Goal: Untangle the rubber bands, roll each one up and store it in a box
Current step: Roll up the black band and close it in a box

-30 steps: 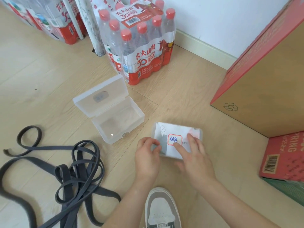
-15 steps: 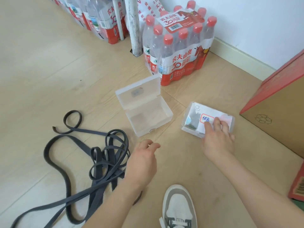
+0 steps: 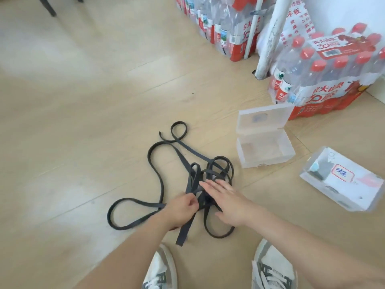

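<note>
The left hand (image 3: pixel 183 207) has its grip curled round a dark strand of the tangled rubber bands (image 3: pixel 191 180), low in the centre of the frame on the floor (image 3: pixel 83 142). The right hand (image 3: pixel 229 202), just beside it, lies flat over the knot, fingers straight, holding nothing. Right of the tangle stands an open clear box (image 3: pixel 268 161). A closed labelled box (image 3: pixel 341 184) lies at the right edge.

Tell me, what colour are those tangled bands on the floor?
The tangled bands are dark grey, nearly black, seen best in the head view.
</note>
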Demonstrator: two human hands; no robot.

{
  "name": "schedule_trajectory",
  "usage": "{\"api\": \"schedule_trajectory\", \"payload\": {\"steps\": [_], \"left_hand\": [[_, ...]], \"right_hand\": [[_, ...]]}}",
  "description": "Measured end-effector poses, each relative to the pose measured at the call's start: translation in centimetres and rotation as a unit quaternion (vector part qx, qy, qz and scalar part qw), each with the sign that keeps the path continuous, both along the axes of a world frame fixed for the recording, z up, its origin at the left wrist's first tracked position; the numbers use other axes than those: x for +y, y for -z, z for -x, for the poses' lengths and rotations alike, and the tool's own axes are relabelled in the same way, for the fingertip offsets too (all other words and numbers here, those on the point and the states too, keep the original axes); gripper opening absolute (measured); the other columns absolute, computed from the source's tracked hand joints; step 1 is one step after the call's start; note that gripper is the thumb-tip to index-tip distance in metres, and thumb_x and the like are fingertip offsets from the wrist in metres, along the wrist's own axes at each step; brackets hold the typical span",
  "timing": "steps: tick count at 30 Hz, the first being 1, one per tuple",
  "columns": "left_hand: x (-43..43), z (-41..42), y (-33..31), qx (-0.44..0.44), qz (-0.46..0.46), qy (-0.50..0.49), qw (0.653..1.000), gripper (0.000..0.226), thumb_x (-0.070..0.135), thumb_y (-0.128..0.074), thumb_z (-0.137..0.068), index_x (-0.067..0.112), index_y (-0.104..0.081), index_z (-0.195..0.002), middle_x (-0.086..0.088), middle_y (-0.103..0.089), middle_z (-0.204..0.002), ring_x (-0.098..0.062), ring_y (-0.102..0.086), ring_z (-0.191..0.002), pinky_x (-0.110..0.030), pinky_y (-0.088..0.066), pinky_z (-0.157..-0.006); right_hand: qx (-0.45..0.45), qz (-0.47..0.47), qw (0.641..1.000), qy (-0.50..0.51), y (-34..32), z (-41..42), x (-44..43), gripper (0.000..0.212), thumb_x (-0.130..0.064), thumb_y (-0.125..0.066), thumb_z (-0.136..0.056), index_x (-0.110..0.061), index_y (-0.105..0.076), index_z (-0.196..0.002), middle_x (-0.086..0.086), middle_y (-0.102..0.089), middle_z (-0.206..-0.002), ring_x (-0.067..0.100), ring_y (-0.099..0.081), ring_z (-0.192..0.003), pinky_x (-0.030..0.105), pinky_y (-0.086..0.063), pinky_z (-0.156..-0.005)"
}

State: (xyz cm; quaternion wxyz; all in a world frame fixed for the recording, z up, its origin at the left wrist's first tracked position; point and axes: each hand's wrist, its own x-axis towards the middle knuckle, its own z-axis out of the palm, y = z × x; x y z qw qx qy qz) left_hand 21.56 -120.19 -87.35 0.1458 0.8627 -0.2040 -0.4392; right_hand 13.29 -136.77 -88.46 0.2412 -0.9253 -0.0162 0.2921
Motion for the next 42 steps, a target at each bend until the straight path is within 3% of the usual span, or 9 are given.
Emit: {"api": "schedule_trajectory", "payload": {"steps": [4, 6, 13, 23, 27, 31, 33, 37, 42], "left_hand": [[1.4, 0.5, -5.6, 0.221, 0.04, -0.061, 0.973, 0.015, 0.028, -0.058, -0.092, 0.015, -0.054, -0.086, 0.005, -0.059, -0.066, -0.008, -0.058, -0.058, -0.017, -0.035, -0.048], [2.4, -0.9, -9.3, 0.156, 0.086, -0.036, 0.983, 0.012, 0.022, -0.064, -0.089, 0.013, -0.058, -0.083, 0.002, -0.061, -0.069, -0.01, -0.057, -0.063, -0.017, -0.04, -0.057], [6.8, -4.0, -29.3, -0.081, 0.335, -0.098, 0.933, 0.012, 0.0, -0.054, -0.093, 0.007, -0.049, -0.085, -0.006, -0.058, -0.072, -0.014, -0.057, -0.062, -0.021, -0.048, -0.062], [15.7, 2.8, -50.1, -0.119, 0.766, -0.214, 0.595, 0.013, 0.005, -0.045, -0.096, 0.011, -0.051, -0.086, -0.005, -0.063, -0.081, -0.019, -0.064, -0.079, -0.029, -0.052, -0.08], [19.7, 2.7, -51.8, -0.138, 0.815, -0.257, 0.5, 0.014, 0.006, -0.044, -0.098, 0.009, -0.048, -0.086, -0.008, -0.062, -0.085, -0.023, -0.066, -0.083, -0.032, -0.052, -0.089], [23.8, -1.2, -46.5, -0.515, 0.351, -0.379, 0.684, 0.025, 0.01, -0.057, -0.091, 0.018, -0.046, -0.112, -0.005, -0.054, -0.113, -0.029, -0.06, -0.104, -0.034, -0.05, -0.087], [24.1, -1.6, -42.8, -0.501, 0.188, -0.375, 0.757, 0.058, 0.018, -0.065, -0.087, 0.02, -0.033, -0.135, -0.005, -0.04, -0.131, -0.026, -0.054, -0.112, -0.034, -0.045, -0.09], [21.8, 1.0, -37.6, -0.037, 0.441, -0.296, 0.846, 0.063, 0.047, -0.07, -0.08, 0.025, -0.046, -0.134, 0.003, -0.062, -0.123, -0.013, -0.065, -0.106, -0.032, -0.053, -0.087], [20.2, 0.9, -35.8, -0.082, 0.478, -0.334, 0.808, 0.047, 0.036, -0.065, -0.086, 0.016, -0.051, -0.126, -0.003, -0.07, -0.105, -0.012, -0.069, -0.085, -0.029, -0.057, -0.073]], "right_hand": [[0.012, -0.012, 0.998, -0.057, -1.6, -0.8, 0.8, 0.028, -0.016, -0.056, -0.087, -0.037, -0.06, -0.106, -0.007, -0.06, -0.103, 0.019, -0.053, -0.108, 0.031, -0.044, -0.085], [0.01, -0.039, 0.998, -0.049, -4.4, -1.5, 0.8, 0.024, -0.025, -0.061, -0.089, -0.037, -0.05, -0.071, -0.015, -0.05, -0.072, 0.008, -0.051, -0.071, 0.023, -0.037, -0.061], [-0.052, -0.161, 0.986, -0.006, -21.9, -7.3, 1.1, 0.015, -0.037, -0.071, -0.083, -0.026, -0.067, -0.092, -0.004, -0.056, -0.081, 0.012, -0.054, -0.078, 0.026, -0.044, -0.074], [-0.023, -0.244, 0.963, -0.115, -35.8, -7.0, 13.3, 0.039, -0.03, -0.071, -0.087, -0.033, -0.052, -0.12, -0.002, -0.064, -0.117, 0.013, -0.064, -0.101, 0.029, -0.052, -0.077], [0.007, -0.24, 0.96, -0.142, -35.6, -6.2, 18.3, 0.017, -0.033, -0.055, -0.097, -0.022, -0.067, -0.097, 0.003, -0.07, -0.087, 0.011, -0.064, -0.081, 0.026, -0.044, -0.078], [-0.04, -0.38, 0.923, 0.042, -36.5, -6.8, 20.8, 0.023, -0.027, -0.054, -0.097, -0.008, -0.058, -0.083, -0.003, -0.039, -0.051, 0.012, -0.04, -0.046, 0.024, -0.04, -0.052], [-0.061, -0.459, 0.877, 0.133, -38.0, -8.0, 21.4, 0.027, -0.034, -0.055, -0.097, -0.014, -0.053, -0.079, -0.007, -0.035, -0.049, 0.009, -0.034, -0.042, 0.02, -0.033, -0.043], [-0.056, -0.486, 0.858, 0.155, -40.6, -10.7, 22.4, 0.029, -0.032, -0.058, -0.096, -0.018, -0.047, -0.073, -0.005, -0.038, -0.05, 0.008, -0.037, -0.042, 0.017, -0.027, -0.036], [-0.071, -0.377, 0.919, 0.088, -41.8, -12.8, 22.9, 0.035, -0.039, -0.058, -0.094, -0.016, -0.052, -0.069, -0.001, -0.043, -0.055, 0.011, -0.041, -0.045, 0.018, -0.032, -0.039]]}}
